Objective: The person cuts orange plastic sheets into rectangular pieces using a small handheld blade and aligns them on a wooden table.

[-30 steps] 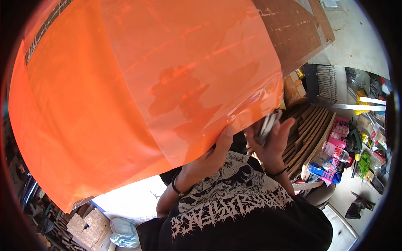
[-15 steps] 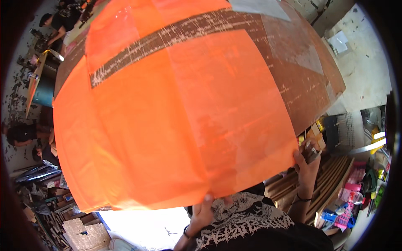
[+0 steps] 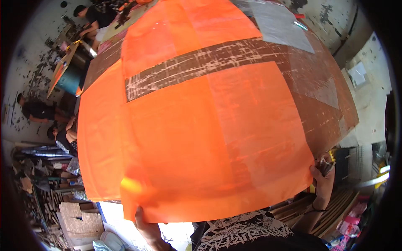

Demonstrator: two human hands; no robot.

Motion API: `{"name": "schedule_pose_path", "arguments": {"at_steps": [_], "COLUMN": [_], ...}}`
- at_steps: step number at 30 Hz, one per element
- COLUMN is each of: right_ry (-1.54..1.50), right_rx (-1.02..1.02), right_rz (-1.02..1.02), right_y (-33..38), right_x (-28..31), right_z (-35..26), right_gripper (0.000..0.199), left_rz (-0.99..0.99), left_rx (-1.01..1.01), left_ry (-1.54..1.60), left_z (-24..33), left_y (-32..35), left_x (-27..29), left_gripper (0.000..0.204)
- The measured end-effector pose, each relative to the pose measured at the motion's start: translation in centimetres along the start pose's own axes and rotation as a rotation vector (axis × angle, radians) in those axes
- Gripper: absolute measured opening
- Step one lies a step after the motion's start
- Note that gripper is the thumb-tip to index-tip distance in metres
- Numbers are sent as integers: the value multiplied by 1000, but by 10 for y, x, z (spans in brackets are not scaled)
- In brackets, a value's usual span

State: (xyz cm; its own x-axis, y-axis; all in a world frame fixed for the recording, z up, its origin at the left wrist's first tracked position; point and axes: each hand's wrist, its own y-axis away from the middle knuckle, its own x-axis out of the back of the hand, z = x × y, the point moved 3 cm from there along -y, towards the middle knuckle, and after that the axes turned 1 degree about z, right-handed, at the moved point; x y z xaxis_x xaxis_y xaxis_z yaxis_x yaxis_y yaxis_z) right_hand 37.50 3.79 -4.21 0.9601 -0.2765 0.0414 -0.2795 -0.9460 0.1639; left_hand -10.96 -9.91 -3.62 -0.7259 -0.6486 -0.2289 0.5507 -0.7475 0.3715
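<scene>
Mostly, the orange sheet (image 3: 180,146) lies spread on the table (image 3: 314,121), near corners unreleased: my left hand (image 3: 145,227) pinches one, my right hand (image 3: 322,171) another, plus something unclear (image 3: 326,165).

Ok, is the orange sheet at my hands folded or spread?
Spread: the orange sheet extends broadly over the table, near corners at left hand and right hand.

No text is showing legibly.
Pale, spiky lettering (image 3: 247,235) is crossing a black T-shirt (image 3: 272,244), its strokes tangling beyond reading.
</scene>
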Motion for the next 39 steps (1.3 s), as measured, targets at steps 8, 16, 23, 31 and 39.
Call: {"name": "schedule_pose_path", "arguments": {"at_steps": [8,16,23,31,39], "right_ry": [-53,789,1243,1174,1188], "right_rx": [129,740,384,392,572], "right_rz": [107,449,174,306,532], "right_y": [-32,-149,-234,-251,-276], "right_x": [-10,13,16,72,133], "right_z": [-22,-94,-86,-75,-80], "right_gripper": [26,34,66,63,42], "left_rz": [-95,-194,-875,-976,-1040], "left_rx": [24,-59,-566,-857,-1047], "left_ry": [269,-1044,-1519,-1758,-1666], "left_z": [-5,56,27,32,24], "left_y": [-16,6,-44,-95,-127], "left_x": [9,60,-142,-196,-245], "left_gripper": [41,32,87,90,88]}}
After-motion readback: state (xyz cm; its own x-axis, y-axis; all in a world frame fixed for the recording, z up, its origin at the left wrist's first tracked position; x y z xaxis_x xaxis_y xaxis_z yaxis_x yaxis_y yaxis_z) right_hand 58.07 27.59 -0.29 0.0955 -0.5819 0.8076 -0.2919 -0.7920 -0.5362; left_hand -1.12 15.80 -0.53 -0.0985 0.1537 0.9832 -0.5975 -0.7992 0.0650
